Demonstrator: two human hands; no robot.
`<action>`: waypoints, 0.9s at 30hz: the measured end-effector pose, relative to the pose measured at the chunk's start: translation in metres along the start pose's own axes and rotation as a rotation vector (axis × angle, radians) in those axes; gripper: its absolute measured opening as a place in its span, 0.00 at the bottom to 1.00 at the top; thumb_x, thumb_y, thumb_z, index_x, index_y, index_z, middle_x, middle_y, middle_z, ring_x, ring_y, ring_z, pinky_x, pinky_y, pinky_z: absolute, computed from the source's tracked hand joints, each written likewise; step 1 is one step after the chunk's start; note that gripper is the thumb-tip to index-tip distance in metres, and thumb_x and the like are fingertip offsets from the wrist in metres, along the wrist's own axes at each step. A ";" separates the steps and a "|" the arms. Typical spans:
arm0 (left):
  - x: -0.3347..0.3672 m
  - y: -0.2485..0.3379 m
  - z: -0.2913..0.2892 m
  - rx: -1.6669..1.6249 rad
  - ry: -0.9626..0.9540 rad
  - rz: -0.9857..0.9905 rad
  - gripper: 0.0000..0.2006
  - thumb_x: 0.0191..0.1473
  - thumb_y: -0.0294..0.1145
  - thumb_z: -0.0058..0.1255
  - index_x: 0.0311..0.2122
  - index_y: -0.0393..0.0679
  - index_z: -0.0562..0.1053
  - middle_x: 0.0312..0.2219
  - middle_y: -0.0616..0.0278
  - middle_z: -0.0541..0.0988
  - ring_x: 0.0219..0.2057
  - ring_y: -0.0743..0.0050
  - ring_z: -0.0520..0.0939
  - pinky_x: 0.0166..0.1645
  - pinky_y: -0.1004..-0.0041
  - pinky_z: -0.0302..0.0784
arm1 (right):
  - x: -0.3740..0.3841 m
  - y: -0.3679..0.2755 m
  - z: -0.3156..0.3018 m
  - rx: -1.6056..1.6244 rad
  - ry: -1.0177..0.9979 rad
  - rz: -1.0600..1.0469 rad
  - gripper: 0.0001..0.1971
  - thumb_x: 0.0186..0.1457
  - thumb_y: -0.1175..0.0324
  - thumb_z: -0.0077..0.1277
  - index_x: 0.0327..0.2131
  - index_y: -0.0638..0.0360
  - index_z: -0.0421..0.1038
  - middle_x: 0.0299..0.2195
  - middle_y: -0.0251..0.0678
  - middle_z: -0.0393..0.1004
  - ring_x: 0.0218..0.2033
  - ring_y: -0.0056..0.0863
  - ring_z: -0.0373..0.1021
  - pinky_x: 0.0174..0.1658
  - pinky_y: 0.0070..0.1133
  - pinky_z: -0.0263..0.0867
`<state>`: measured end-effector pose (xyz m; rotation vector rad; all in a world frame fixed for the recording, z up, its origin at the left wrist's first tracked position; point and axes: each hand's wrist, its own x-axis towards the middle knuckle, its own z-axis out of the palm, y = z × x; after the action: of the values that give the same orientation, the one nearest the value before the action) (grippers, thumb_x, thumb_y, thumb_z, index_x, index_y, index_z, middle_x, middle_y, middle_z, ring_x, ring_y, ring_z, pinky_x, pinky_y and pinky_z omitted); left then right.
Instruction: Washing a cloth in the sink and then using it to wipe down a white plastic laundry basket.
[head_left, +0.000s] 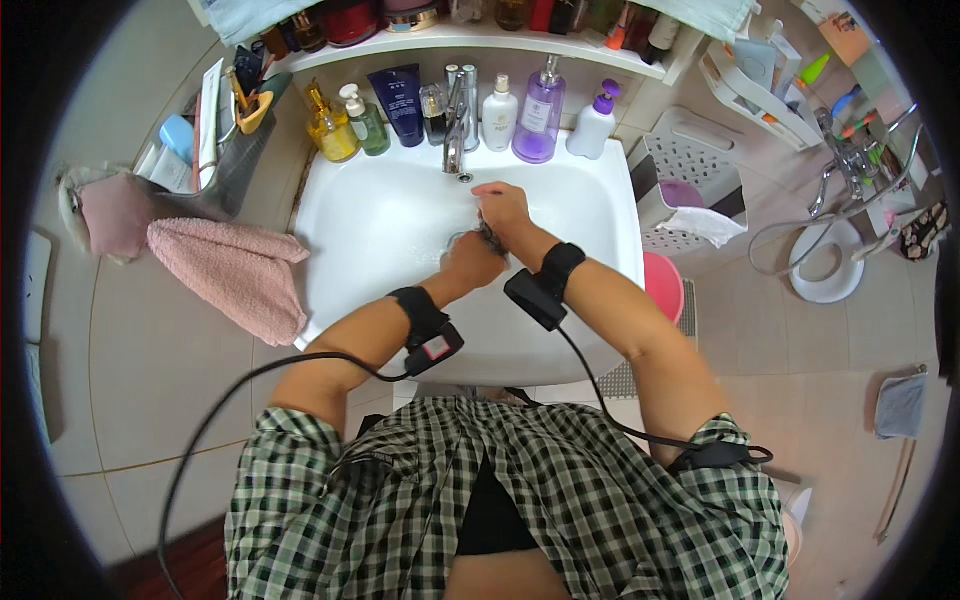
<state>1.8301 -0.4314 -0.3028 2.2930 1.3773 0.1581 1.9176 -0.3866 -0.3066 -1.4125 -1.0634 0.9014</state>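
Note:
Both my hands are low over the white sink point(350, 210), just in front of the chrome faucet point(456, 130). My left hand point(474, 260) is curled closed, and a small dark, glossy thing point(490, 238) shows at its upper right edge. Too little of that thing is visible to name it. My right hand point(505, 212) bends over it from above with its fingers drawn in, pointing left below the spout. What its fingers hold is hidden. Splashes or ripples of water appear in the basin beside my left hand.
Pump bottles and tubes, including a purple pump bottle point(538, 115), line the sink's back rim beneath a crowded shelf point(450, 38). A pink towel point(235, 275) hangs at the left edge. To the right are a perforated basket point(690, 175) and a pink basin point(663, 290). Cables trail from my wrist straps.

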 end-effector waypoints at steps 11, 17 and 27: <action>-0.051 -0.031 -0.041 -1.707 -0.945 -0.121 0.18 0.37 0.38 0.45 0.33 0.37 0.63 0.15 0.66 0.65 0.07 0.87 0.56 0.08 0.86 0.50 | -0.047 -0.024 -0.059 0.908 -0.746 0.472 0.35 0.43 0.42 0.38 0.48 0.59 0.51 0.42 0.46 0.59 0.44 0.35 0.58 0.46 0.30 0.54; -0.063 -0.007 -0.017 -2.305 -1.217 0.183 0.26 0.38 0.43 0.47 0.38 0.34 0.56 0.16 0.65 0.63 0.08 0.81 0.63 0.07 0.83 0.57 | -0.061 -0.039 -0.023 1.280 -0.964 0.418 0.38 0.41 0.33 0.27 0.50 0.52 0.51 0.50 0.52 0.47 0.50 0.51 0.47 0.50 0.42 0.46; -0.087 0.002 -0.053 -1.975 -0.747 0.166 0.28 0.32 0.37 0.48 0.41 0.32 0.58 0.24 0.56 0.67 0.13 0.81 0.63 0.11 0.86 0.57 | -0.077 -0.102 -0.044 0.707 -0.955 0.017 0.24 0.38 0.73 0.41 0.44 0.65 0.57 0.26 0.41 0.67 0.31 0.36 0.66 0.39 0.29 0.62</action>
<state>1.7714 -0.4895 -0.2429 0.5587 0.1445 0.3967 1.9233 -0.4735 -0.2036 -0.3575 -1.2039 1.8253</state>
